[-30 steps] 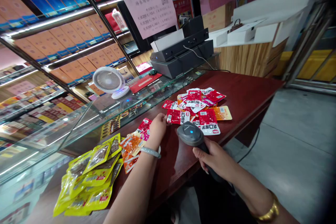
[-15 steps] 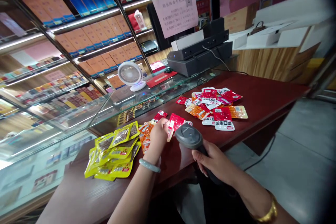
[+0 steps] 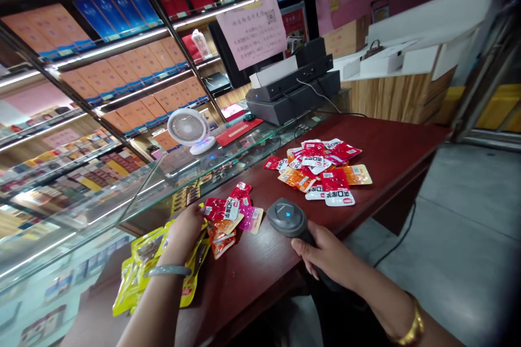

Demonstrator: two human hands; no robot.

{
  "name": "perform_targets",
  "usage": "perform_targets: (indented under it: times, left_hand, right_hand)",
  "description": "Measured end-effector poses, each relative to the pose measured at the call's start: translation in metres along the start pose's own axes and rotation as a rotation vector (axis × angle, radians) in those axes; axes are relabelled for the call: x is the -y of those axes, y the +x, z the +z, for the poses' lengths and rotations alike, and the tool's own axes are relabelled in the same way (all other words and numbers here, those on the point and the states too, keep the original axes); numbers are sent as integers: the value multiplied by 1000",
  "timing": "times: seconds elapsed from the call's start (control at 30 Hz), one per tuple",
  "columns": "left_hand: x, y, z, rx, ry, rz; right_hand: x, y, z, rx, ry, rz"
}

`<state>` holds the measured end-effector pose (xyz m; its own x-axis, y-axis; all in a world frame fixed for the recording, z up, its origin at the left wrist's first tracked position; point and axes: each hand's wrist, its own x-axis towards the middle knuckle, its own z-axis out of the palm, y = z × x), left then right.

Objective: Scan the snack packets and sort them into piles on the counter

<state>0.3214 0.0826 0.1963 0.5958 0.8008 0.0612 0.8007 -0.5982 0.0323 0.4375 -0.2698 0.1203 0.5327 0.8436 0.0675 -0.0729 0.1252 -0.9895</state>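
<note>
My right hand [image 3: 328, 252] is wrapped round the handle of a dark grey barcode scanner [image 3: 287, 218], held above the counter with a small blue light glowing on top. My left hand [image 3: 186, 233] reaches over a heap of yellow snack packets [image 3: 140, 265]. Its fingers are closed at the left end of a red-and-white snack packet [image 3: 222, 209]; the fingertips are partly hidden. That packet lies over orange packets [image 3: 222, 246], beside a magenta one [image 3: 251, 219] and another red one [image 3: 241, 192]. Farther right is a larger pile of red, white and orange packets [image 3: 337, 179].
The dark red counter [image 3: 260, 276] adjoins a glass display case [image 3: 154, 179]. A white fan [image 3: 189, 127], a red mat [image 3: 238, 132] and a black cash-register unit [image 3: 293, 89] stand behind. Stocked shelves [image 3: 122, 76] line the back; a cable hangs at the counter's right side.
My left hand has moved left with the red packet, from in front of the scanner to the small pile beside the yellow packets. The scanner's blue light has come on. The view has shifted slightly.
</note>
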Motion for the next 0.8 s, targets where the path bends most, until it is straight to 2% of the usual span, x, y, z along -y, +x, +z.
perform_targets:
  times: [0.07,0.13,0.2,0.23,0.33,0.43,0.53,0.67,0.8]
  left_hand:
    - [1,5,-1,-14,133,19]
    - [-8,7,-5,-136,234,25]
    - [-30,11,-8,-248,252,55]
    - [-44,14,-8,-256,232,85]
    - [-98,29,-1,-144,111,203]
    - [-155,53,19,-67,-3,347]
    - [-201,79,43,5,-40,349]
    - [-237,109,62,60,-58,304]
    - [-249,124,68,86,-111,245]
  right_hand:
    - [-2,3,-5,-13,16,7]
    - [-4,5,-9,-21,9,20]
    - [-5,6,-12,-26,3,49]
    - [-5,7,-13,-22,6,62]
    - [-5,8,-15,-4,22,77]
    - [-5,10,-15,5,34,95]
    - [-4,11,-16,-7,35,122]
    - [-1,13,-16,-20,9,151]
    - [4,15,-16,-35,-22,113]
